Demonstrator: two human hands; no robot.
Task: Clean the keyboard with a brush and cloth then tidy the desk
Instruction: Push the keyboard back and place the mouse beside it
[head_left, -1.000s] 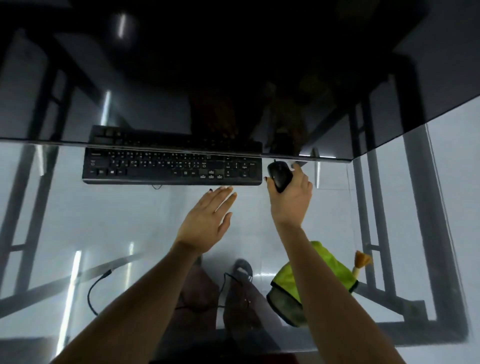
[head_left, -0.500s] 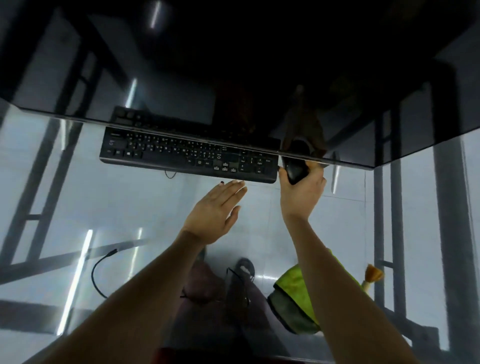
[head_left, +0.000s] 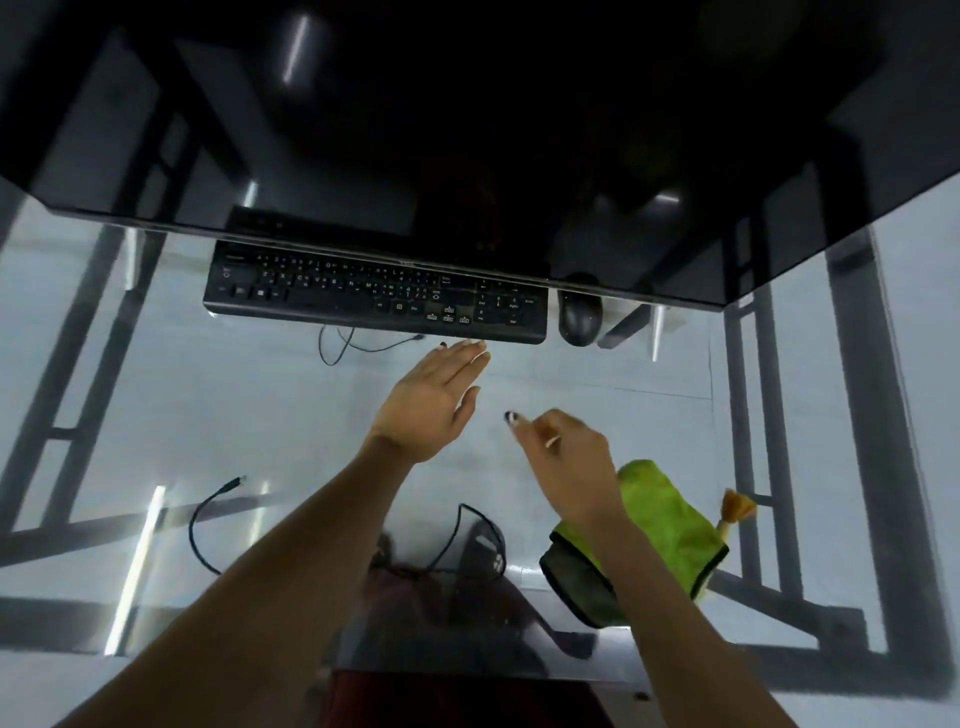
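Both hands free, left hand flat, right hand loosely curled; I'd pinch that soft, limp cloth at five o'clock by its edge.

Your black keyboard lies flat under the monitor's edge; your green cloth sits crumpled beside the brush.
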